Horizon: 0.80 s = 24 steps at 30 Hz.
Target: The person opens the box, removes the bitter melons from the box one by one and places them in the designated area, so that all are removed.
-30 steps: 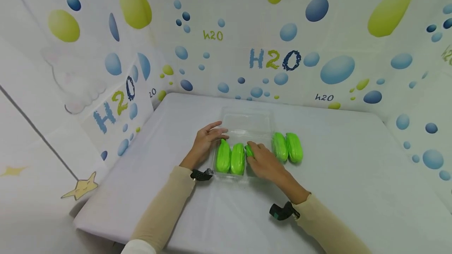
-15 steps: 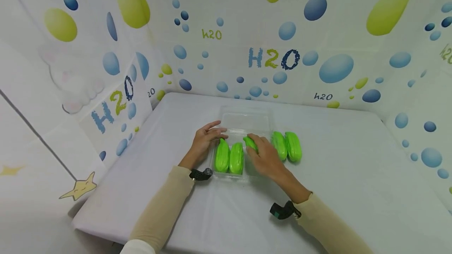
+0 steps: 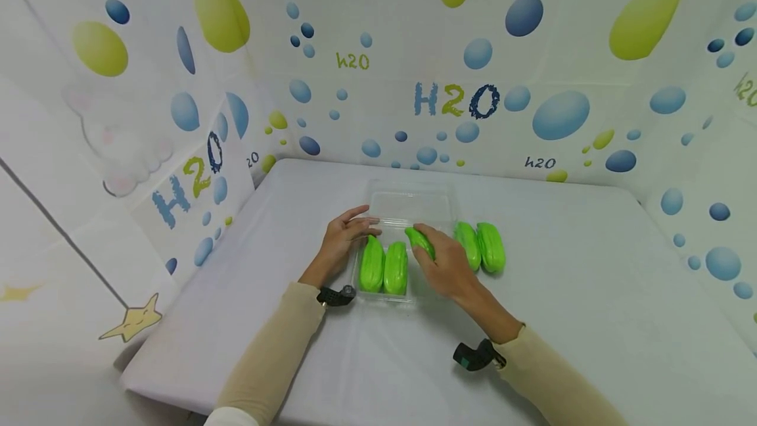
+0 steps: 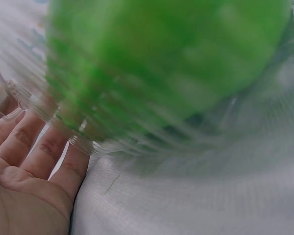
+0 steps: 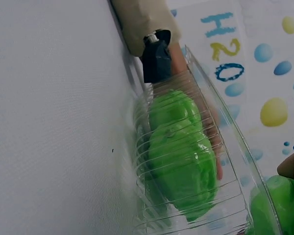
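A clear plastic box (image 3: 381,298) stands unfolded on the table. Two long, ribbed, bright green vegetable-like pieces lie side by side in its left part, the left one (image 3: 371,265) and its neighbour (image 3: 395,268). Over the box's right part my right hand (image 3: 445,263) grips a third green piece (image 3: 420,242), slanted, its near end hidden by the hand. My left hand (image 3: 345,235) is at the box's left wall with fingers extended; in the left wrist view, its fingers (image 4: 46,147) lie against the ribbed plastic.
Right of the box, two more green pieces, one (image 3: 468,245) beside the other (image 3: 491,248), lie on the white-covered table (image 3: 585,294). The clear lid (image 3: 411,204) is folded back behind the box. A printed wall sheet (image 3: 390,77) stands beyond the table.
My right hand has shifted slightly away from me and lifted the third green piece, showing more of it. Over the last half second it barely moves. My left hand keeps its place.
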Available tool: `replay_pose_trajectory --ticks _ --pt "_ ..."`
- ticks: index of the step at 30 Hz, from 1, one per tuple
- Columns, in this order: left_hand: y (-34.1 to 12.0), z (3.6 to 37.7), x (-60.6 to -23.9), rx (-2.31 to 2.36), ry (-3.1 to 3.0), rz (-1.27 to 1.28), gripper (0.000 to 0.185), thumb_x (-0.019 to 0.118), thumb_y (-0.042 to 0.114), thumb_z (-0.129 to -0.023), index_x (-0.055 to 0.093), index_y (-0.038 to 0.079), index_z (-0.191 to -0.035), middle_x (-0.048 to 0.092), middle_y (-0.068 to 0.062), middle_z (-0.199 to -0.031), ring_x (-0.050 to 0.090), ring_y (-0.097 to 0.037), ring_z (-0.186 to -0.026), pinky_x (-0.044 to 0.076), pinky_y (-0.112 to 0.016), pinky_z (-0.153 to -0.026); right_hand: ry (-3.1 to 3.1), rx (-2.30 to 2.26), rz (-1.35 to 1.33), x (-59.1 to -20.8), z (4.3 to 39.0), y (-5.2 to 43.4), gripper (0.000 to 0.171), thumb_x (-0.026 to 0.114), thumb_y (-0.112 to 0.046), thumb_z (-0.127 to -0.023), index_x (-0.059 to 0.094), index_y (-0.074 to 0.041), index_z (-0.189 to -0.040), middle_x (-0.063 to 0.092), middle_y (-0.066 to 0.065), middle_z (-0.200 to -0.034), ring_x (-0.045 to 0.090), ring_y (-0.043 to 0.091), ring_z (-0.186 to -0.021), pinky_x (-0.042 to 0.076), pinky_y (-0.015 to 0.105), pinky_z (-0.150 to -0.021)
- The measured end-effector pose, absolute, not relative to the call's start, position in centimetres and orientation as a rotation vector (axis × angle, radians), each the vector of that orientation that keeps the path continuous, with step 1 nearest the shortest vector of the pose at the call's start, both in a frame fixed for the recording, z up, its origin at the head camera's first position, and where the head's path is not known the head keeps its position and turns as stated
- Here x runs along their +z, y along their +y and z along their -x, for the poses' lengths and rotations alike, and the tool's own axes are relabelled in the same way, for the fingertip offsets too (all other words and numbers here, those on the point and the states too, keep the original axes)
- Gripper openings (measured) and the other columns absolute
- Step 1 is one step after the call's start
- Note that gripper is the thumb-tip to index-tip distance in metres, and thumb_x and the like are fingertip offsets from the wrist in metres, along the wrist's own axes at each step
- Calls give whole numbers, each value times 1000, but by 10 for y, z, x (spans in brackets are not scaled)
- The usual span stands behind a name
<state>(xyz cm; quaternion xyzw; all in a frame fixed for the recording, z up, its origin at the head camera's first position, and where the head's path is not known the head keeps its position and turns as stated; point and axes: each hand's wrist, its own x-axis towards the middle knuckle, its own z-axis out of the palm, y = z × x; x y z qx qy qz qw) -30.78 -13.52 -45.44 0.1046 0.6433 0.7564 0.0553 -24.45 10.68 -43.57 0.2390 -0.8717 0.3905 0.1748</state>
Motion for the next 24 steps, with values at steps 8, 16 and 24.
replay_pose_trajectory --ticks 8,16,24 --pt "-136 316 -468 2314 1967 -315 49 56 13 -95 40 7 -141 62 -15 -121 64 -29 -103 50 -30 -88 -2444 1066 -684 -431 241 107 39 49 -23 -95 54 -11 -131 63 4 -112 53 13 -75 45 30 -63" --pt "-137 310 -460 2306 1953 -331 45 54 9 -96 43 9 -139 59 -21 -124 62 -34 -106 50 -32 -87 -2381 1081 -647 -427 244 112 38 52 -19 -93 56 -8 -129 63 6 -119 55 15 -81 48 33 -71" --pt "-137 320 -474 2348 1925 -335 44 56 11 -95 45 11 -138 60 -19 -123 64 -30 -103 51 -30 -85 -2380 1107 -618 -421 247 120 39 52 -20 -94 54 -7 -131 64 6 -109 53 15 -77 46 33 -67"
